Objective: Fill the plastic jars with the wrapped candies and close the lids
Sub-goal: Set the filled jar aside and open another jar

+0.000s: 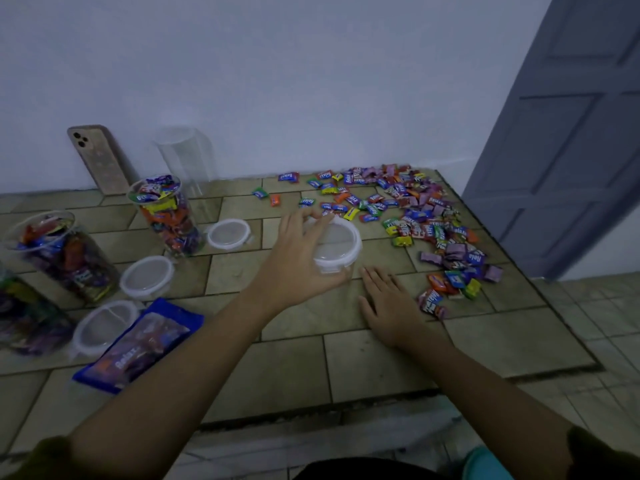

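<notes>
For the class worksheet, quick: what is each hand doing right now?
Left hand: grips the lid.
Right hand: open, resting flat on the tiled mat.

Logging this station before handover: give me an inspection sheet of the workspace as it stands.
Surface: tiled surface, wrapped candies heaped at right.
Job's things: far filled jar and near filled jar, both lidless; empty jar by wall; three loose lids.
Clutter: blue candy bag; phone leaning on wall.
Hands: left hand grips a lid; right hand flat on tiles.
Cables: nothing seen.
Surroundings: white wall, grey door at right.
</notes>
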